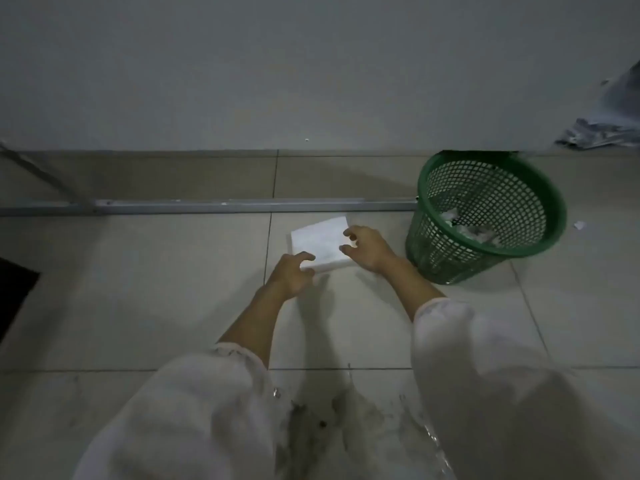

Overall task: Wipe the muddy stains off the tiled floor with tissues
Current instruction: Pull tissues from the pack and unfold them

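A white stack of tissues (pixel 320 240) lies flat on the tiled floor (pixel 138 289) in front of me. My left hand (pixel 291 275) hovers at the stack's near left corner, fingers curled and spread, holding nothing. My right hand (pixel 367 247) reaches over the stack's right edge with fingers apart, also holding nothing. Dark muddy stains (pixel 304 431) with wet smears mark the tiles close to me, between my white sleeves.
A green mesh waste basket (pixel 550 216) with crumpled tissues inside stands to the right of the stack. A metal rail (pixel 221 205) runs along the floor before the wall. A dark mat (pixel 14 292) lies at the left edge. Crumpled cloth (pixel 602 133) sits at the far right.
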